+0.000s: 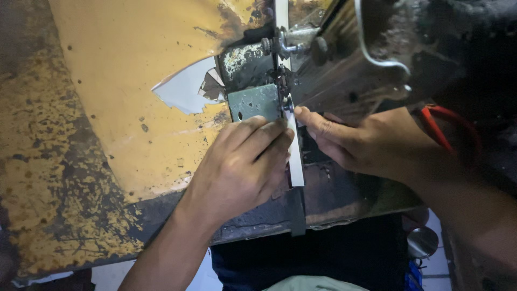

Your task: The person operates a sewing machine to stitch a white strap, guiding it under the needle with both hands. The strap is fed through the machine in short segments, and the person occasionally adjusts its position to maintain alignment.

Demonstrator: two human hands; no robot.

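Observation:
A narrow white strip [295,161] runs from the near table edge up under the presser foot [284,91] of a dark, worn sewing machine [377,48]. My left hand [242,164] lies flat on the strip's left side, fingers pressing it to the machine bed just below the grey needle plate [253,102]. My right hand [353,143] reaches in from the right, its fingertips touching the strip's right edge close to the needle. A darker part of the strip [297,215] hangs over the table's front edge.
The worn yellow table top [124,81] is chipped, with a white broken patch [186,89] left of the needle plate. A red cord [439,126] hangs at the right. A round metal object [423,242] sits below the table at lower right.

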